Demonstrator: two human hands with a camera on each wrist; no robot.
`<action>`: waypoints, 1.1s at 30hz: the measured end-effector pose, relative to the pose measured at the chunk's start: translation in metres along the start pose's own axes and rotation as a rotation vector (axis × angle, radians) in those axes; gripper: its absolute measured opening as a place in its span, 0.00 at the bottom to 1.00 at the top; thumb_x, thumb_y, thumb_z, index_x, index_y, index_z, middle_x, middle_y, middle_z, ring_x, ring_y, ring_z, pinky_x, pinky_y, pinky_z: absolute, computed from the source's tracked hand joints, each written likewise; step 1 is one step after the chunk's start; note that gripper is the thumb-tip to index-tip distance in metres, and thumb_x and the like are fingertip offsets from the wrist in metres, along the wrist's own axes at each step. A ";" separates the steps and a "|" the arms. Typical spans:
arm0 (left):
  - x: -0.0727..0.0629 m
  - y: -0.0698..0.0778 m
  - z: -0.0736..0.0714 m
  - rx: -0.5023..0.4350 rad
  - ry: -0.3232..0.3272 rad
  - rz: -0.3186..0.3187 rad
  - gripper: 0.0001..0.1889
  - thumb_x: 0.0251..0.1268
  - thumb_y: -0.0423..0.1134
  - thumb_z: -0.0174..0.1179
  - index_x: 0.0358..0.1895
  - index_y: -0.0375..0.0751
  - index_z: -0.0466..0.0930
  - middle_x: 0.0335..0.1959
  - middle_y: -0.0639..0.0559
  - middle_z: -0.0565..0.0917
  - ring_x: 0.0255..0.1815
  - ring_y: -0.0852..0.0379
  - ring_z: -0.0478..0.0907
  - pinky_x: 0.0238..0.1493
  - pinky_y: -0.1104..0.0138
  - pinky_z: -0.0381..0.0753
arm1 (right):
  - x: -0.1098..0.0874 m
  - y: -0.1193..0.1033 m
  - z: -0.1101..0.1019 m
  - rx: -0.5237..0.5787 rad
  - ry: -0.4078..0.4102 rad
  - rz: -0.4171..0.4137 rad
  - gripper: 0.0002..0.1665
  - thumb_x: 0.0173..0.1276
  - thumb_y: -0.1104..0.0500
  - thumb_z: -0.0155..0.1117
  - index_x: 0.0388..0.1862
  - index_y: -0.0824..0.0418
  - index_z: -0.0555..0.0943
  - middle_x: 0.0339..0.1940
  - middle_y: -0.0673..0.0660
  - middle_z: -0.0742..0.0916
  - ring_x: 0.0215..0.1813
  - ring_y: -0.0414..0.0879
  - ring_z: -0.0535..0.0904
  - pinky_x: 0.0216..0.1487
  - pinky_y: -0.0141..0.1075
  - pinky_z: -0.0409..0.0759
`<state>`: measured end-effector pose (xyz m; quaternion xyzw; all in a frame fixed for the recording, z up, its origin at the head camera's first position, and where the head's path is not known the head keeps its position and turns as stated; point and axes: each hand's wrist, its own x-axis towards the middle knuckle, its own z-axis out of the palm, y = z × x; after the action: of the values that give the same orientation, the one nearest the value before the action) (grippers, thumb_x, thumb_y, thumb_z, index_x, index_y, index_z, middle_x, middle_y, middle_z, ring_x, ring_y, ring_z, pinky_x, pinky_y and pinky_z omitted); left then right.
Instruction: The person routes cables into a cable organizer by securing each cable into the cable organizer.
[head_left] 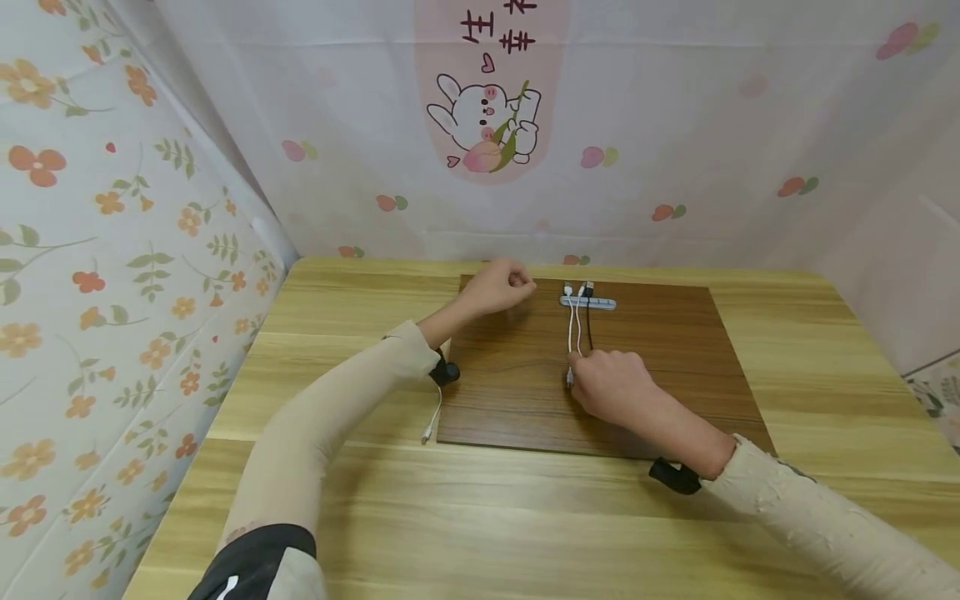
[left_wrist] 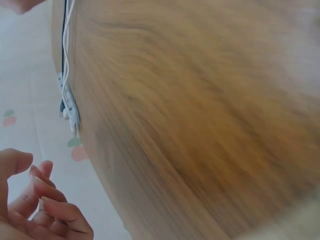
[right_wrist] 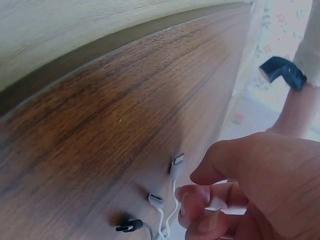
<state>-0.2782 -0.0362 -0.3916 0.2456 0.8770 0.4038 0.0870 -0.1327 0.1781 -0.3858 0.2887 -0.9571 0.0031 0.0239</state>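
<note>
A pale blue cable holder (head_left: 606, 304) lies near the far edge of a dark wood board (head_left: 510, 400). Two white cables (head_left: 578, 329) and one black cable (head_left: 589, 329) run through it toward me, USB plugs at the far end. Over their near ends is my right hand (head_left: 618, 387), fingers loosely bent. In the right wrist view its thumb and forefinger stand apart beside a white connector (right_wrist: 177, 167); a second white connector (right_wrist: 155, 199) and a black connector (right_wrist: 131, 226) are close by. My left hand (head_left: 498, 287) hovers left of the holder, loosely curled, holding nothing.
A white cable end (head_left: 429, 432) lies left of the board, its other part hidden behind the left wrist. The board rests on a light wood table (head_left: 480, 517). Printed cloth (head_left: 337, 125) hangs behind and along the left side. Each wrist wears a black strap.
</note>
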 end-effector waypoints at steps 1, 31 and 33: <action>-0.004 -0.002 -0.003 -0.002 0.002 0.004 0.11 0.77 0.39 0.59 0.46 0.35 0.86 0.35 0.48 0.84 0.33 0.54 0.78 0.39 0.63 0.75 | 0.000 -0.001 0.000 0.004 0.005 -0.004 0.07 0.64 0.64 0.69 0.29 0.61 0.78 0.12 0.50 0.71 0.12 0.43 0.67 0.10 0.40 0.66; -0.085 -0.071 -0.062 -0.043 0.074 -0.148 0.11 0.74 0.36 0.61 0.48 0.31 0.85 0.40 0.42 0.83 0.42 0.46 0.78 0.40 0.58 0.76 | 0.032 -0.036 0.007 0.035 0.048 -0.138 0.07 0.65 0.62 0.70 0.33 0.61 0.79 0.12 0.49 0.68 0.13 0.42 0.62 0.12 0.35 0.58; -0.090 -0.074 -0.064 -0.028 0.086 -0.148 0.10 0.73 0.36 0.62 0.47 0.30 0.85 0.39 0.42 0.83 0.42 0.46 0.78 0.40 0.58 0.76 | 0.034 -0.041 0.007 0.041 0.057 -0.157 0.06 0.65 0.63 0.70 0.34 0.62 0.80 0.12 0.48 0.68 0.13 0.42 0.60 0.12 0.34 0.56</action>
<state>-0.2493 -0.1646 -0.4095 0.1613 0.8900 0.4186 0.0822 -0.1384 0.1245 -0.3913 0.3629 -0.9303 0.0289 0.0453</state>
